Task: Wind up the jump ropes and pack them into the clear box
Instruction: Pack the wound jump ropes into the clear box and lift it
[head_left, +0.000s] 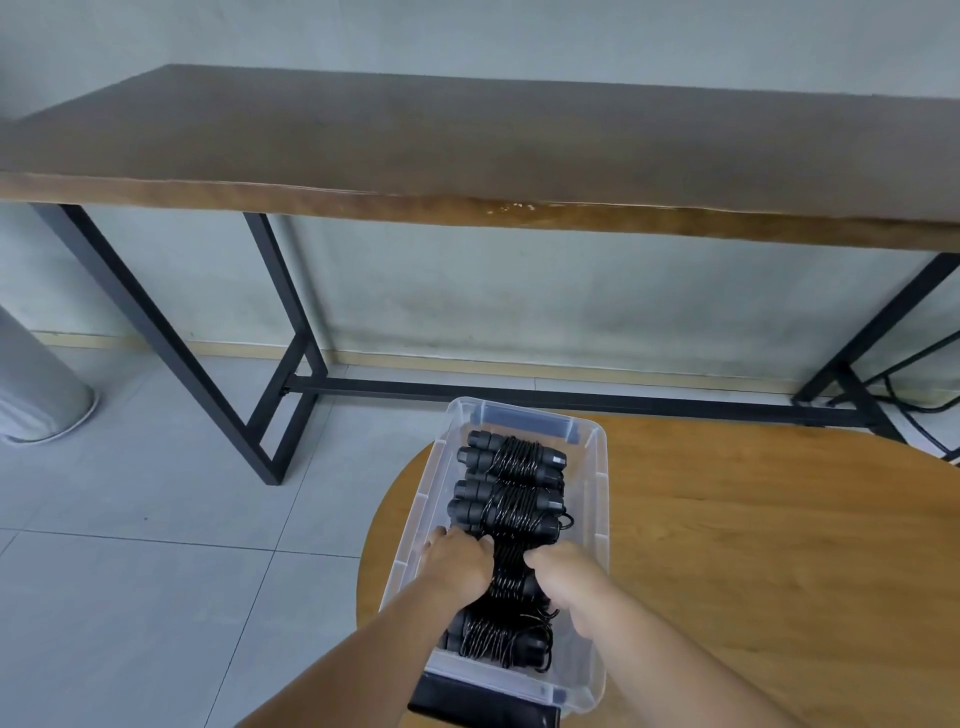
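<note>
my left hand (457, 564) grips a wound jump rope (511, 564) | my right hand (569, 577) grips it too | inside clear box (597, 499)

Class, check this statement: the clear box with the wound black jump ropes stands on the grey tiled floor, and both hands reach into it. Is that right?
Not quite. The head view shows the clear box standing on the round wooden table, not the floor. Both hands do reach in: left hand, right hand, at the jump ropes.

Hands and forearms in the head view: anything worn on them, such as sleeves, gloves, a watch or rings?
Nothing shows. The left hand and right hand are bare, without gloves. Both forearms are uncovered to the frame's edge, with no visible sleeve, watch or band.
</note>
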